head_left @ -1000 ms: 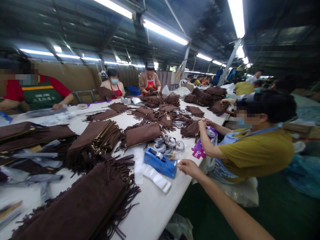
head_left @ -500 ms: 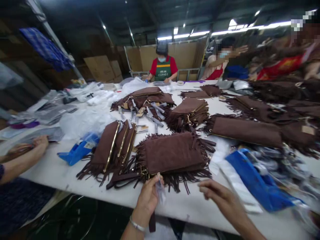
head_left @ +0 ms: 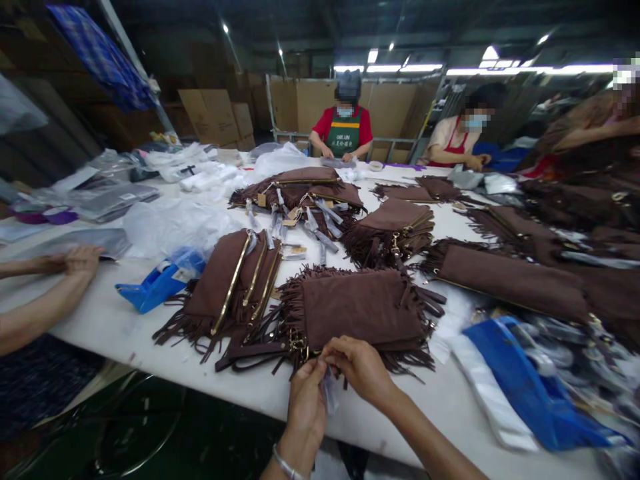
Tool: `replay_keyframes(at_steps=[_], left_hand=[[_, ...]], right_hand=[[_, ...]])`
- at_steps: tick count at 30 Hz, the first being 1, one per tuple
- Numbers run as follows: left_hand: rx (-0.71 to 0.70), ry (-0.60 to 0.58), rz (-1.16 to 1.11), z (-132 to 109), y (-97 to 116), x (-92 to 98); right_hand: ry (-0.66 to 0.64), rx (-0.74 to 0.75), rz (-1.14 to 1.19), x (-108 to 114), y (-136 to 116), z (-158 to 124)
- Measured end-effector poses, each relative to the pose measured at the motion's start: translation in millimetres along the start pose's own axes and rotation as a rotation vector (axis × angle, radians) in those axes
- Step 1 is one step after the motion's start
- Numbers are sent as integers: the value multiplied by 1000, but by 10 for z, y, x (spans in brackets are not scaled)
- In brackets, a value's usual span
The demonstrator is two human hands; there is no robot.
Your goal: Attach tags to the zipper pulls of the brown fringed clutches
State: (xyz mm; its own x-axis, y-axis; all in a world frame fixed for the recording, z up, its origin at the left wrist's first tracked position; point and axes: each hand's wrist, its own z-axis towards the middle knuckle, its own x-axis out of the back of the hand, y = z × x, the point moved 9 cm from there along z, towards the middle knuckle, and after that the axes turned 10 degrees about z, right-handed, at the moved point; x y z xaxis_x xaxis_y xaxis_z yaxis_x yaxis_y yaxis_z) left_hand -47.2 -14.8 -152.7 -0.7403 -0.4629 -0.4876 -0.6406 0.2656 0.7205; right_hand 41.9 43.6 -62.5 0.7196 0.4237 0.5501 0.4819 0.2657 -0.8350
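Note:
A brown fringed bag [head_left: 360,307] lies flat in front of me, its front edge towards me. My left hand [head_left: 306,393], with a bracelet at the wrist, is closed on a small clear plastic wrapping [head_left: 330,393] hanging at that edge by the zipper. The fingers of my right hand [head_left: 357,363] pinch at the top of the same wrapping, touching my left fingertips. What lies between the fingertips is partly hidden. Brass clasps and a brown strap [head_left: 255,353] rest just left of my hands.
More brown bags [head_left: 220,287] lie left, behind and right. A blue tape dispenser [head_left: 160,280] stands left, a larger blue dispenser [head_left: 530,380] right beside white sheets [head_left: 493,393]. At left, a co-worker's hands [head_left: 83,263] press on a plastic bag. Other people sit across the table.
My right hand has moved left from beside the bag and now meets my left hand at the plastic wrapping. The view has shifted slightly.

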Motion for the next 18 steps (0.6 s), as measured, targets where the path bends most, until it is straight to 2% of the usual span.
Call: replay_keyframes(at_steps=[4,8,13,18], left_hand=[[-53,-24,47,-56,27,-35],[-111,-15,139,-54,41,15],[-72,43,122,44,-13,93],[47,65,-12,65,-66,54]], right_hand=[[-10,-54,-113,-34,17,25],[-41,-65,-267,-42,-29,86],[-86,-126,-456,-31,-78,175],[-54,-168,-329,-32,14,123]])
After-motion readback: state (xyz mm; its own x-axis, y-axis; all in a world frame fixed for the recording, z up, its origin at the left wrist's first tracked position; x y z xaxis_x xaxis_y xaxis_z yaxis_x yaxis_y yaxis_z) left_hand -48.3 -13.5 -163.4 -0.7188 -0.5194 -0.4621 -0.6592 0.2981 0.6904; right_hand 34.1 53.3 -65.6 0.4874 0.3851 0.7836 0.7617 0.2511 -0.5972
